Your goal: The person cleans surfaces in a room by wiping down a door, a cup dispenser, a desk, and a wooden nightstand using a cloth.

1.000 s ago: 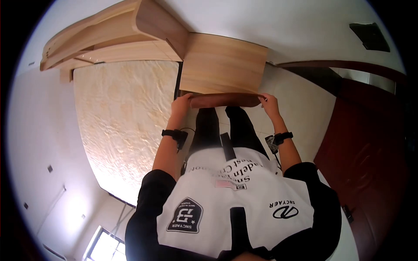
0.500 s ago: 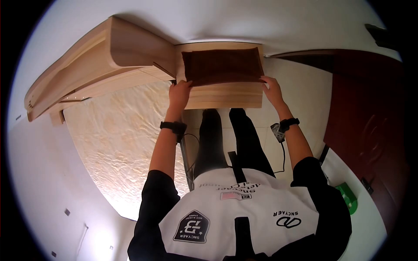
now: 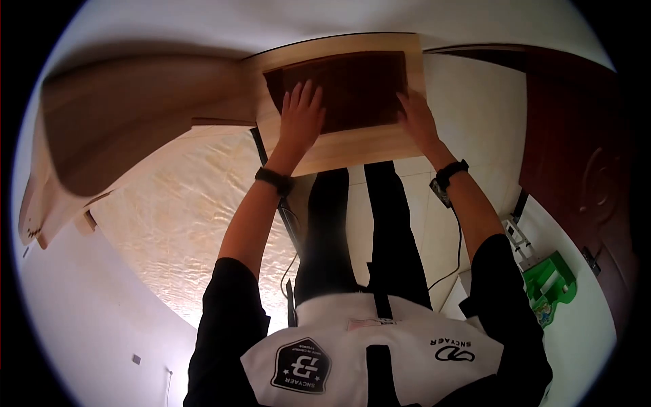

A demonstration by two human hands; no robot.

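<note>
A dark brown cloth [image 3: 359, 88] lies spread flat on a light wooden cabinet top [image 3: 352, 144]. My left hand [image 3: 302, 115] rests on the cloth's left part, palm down with its fingers stretched out. At the cloth's right edge is my right hand [image 3: 417, 121], its fingers apart and touching the edge near the front right corner. Neither hand grips the cloth.
A curved wooden headboard [image 3: 135, 115] stands at the left, beside a mattress [image 3: 196, 210] with a shiny cream cover. A dark red door [image 3: 576, 149] is at the right. A green object [image 3: 550, 281] and a hanging cable [image 3: 460, 251] are at the lower right.
The brown cloth, earlier held by both hands in front of the cabinet, has been laid onto its top. Both hands have let go; my left hand has moved onto the cloth.
</note>
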